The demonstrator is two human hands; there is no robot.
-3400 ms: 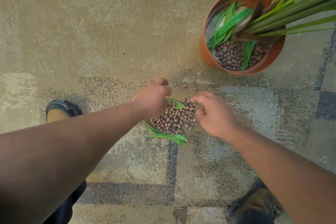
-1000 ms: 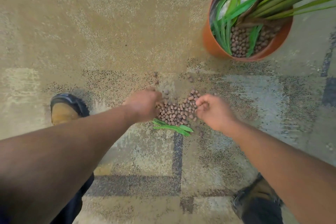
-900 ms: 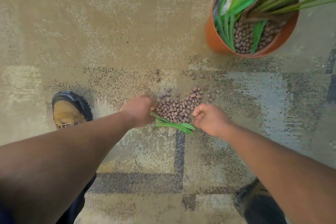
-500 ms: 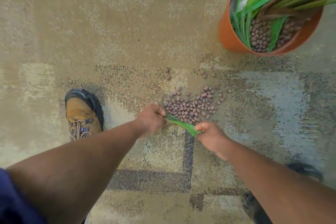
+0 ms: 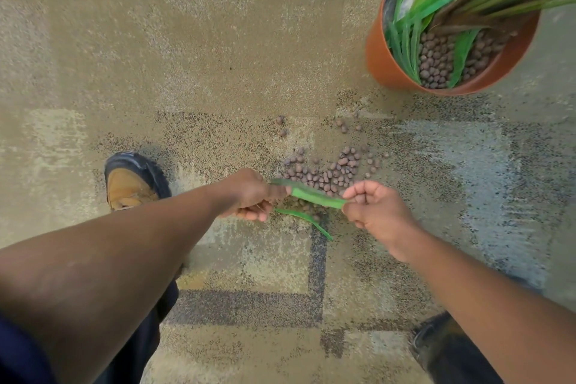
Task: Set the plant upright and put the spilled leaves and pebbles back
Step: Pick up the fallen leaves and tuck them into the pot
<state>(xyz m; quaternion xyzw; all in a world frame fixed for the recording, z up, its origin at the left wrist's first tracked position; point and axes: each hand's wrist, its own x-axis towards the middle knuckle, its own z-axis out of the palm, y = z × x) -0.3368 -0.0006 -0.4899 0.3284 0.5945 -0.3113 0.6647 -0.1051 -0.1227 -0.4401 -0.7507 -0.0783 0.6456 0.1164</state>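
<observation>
Lifted since earlier: one green leaf [image 5: 307, 194], pinched between my left hand [image 5: 254, 195] and right hand [image 5: 371, 209]. Second leaf [image 5: 304, 218] on carpet [image 5: 187, 40]; spilled pebbles [image 5: 330, 171] behind; upright plant pot [image 5: 378, 62] far right.

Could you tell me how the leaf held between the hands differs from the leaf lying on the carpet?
The held leaf is raised above the pebbles, pinched by the left hand and right hand; the carpet leaf lies flat and untouched. The held leaf looks broader and blurred, the carpet leaf narrower and curved. Both are green and outside the pot.
</observation>
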